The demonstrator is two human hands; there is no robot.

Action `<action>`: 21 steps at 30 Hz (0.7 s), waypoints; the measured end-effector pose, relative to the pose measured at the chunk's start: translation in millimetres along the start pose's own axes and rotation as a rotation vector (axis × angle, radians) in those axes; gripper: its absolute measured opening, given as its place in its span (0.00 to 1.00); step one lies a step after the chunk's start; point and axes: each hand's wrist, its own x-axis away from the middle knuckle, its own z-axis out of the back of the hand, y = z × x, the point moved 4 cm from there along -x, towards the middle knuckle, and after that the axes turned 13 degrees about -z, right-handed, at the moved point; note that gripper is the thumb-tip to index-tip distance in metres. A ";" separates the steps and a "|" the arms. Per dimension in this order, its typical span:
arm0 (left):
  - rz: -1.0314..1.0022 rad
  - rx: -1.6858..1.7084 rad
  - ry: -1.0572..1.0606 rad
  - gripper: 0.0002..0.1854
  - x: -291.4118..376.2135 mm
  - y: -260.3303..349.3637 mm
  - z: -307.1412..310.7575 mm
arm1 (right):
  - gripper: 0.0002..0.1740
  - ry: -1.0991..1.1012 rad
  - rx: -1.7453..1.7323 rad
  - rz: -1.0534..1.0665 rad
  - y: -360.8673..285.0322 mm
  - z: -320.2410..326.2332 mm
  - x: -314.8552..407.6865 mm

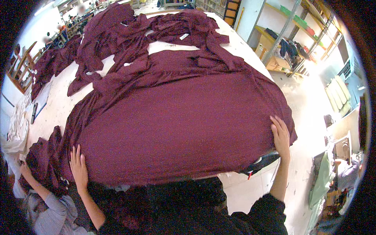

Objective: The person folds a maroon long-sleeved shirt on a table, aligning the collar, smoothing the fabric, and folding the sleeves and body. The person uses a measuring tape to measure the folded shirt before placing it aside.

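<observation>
A wide piece of maroon knit fabric (182,126) lies spread over the table before me, smooth across its middle and wrinkled along its far and left edges. My left hand (78,169) rests flat on its left side, fingers pointing away from me and close together. On the far right side my right hand (280,135) lies palm down on the cloth near the table's edge. Neither hand pinches the fabric. The near edge of the cloth runs along the front of my body.
Rumpled maroon garments (117,38) are heaped across the far part of the white table (63,85). At left, a co-worker in a grey sleeve (55,208) reaches toward white cloth (17,129). Metal shelving (283,32) with boxes stands beyond the right side; seated people are far left.
</observation>
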 end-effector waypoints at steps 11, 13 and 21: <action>-0.125 -0.122 -0.029 0.25 -26.3 68.5 -3.7 | 0.17 0.117 -0.195 0.212 -44.1 -8.5 -4.4; -0.122 -0.010 -0.005 0.24 -4.0 35.4 0.6 | 0.18 0.237 -0.073 0.230 -19.2 -9.7 6.6; -0.195 0.224 0.243 0.17 -22.4 65.6 35.3 | 0.16 0.103 -0.359 0.241 -70.3 14.5 0.7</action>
